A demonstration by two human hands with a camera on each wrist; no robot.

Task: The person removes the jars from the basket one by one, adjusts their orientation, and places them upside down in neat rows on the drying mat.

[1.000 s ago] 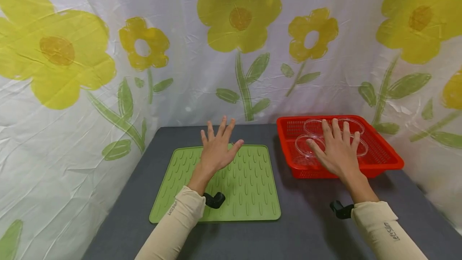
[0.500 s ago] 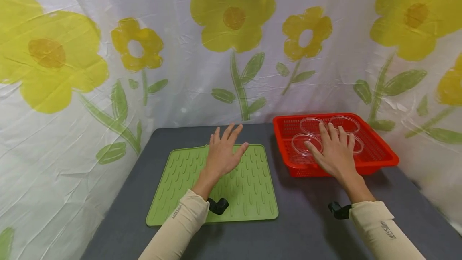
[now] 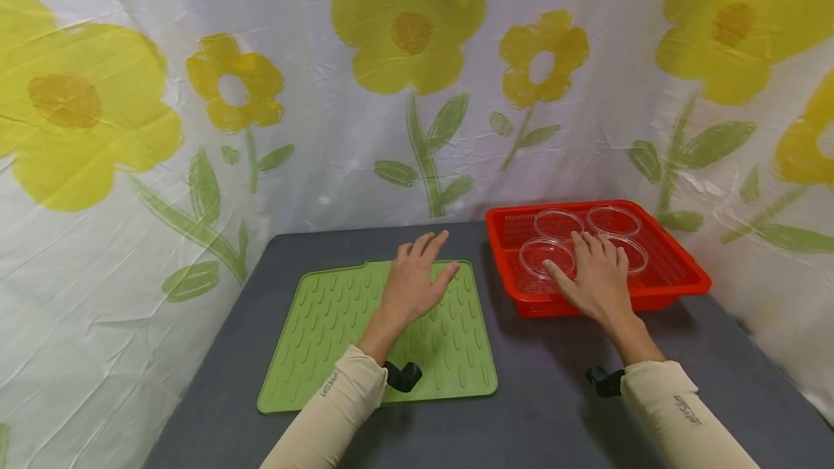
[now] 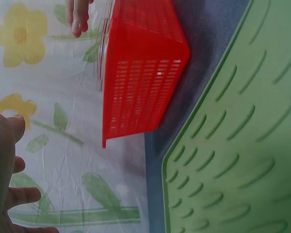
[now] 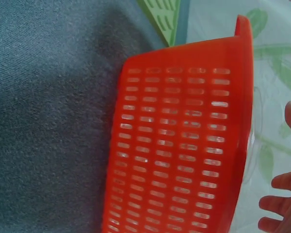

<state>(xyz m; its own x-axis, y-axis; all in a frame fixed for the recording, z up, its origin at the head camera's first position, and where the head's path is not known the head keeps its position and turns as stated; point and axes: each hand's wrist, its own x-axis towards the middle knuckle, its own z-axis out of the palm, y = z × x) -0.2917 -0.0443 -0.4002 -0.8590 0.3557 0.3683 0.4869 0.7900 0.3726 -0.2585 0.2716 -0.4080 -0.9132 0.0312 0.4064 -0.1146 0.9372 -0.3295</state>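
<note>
Several clear round dishes (image 3: 547,258) sit in a red perforated basket (image 3: 674,281) at the back right of the table. My right hand (image 3: 594,282) hovers above the basket's near side, fingers spread and holding nothing; it hides part of the dishes. Over the green ridged mat (image 3: 326,339) my left hand (image 3: 413,286) is held in the air, its fingers loosely extended and nothing in its grasp. In the left wrist view the basket (image 4: 145,68) stands beyond the mat (image 4: 242,145), and dish rims (image 4: 103,53) show above its edge.
The dark grey table (image 3: 521,418) extends in front of the mat and basket. Behind it hangs a white curtain (image 3: 313,129) with yellow flowers. Each wrist wears a black camera mount, the left one (image 3: 402,376) above the mat's near part.
Across the mat, my left hand has shifted to the right. My right hand has lowered slightly over the basket, its fingers less raised. The whole view has swung a little.
</note>
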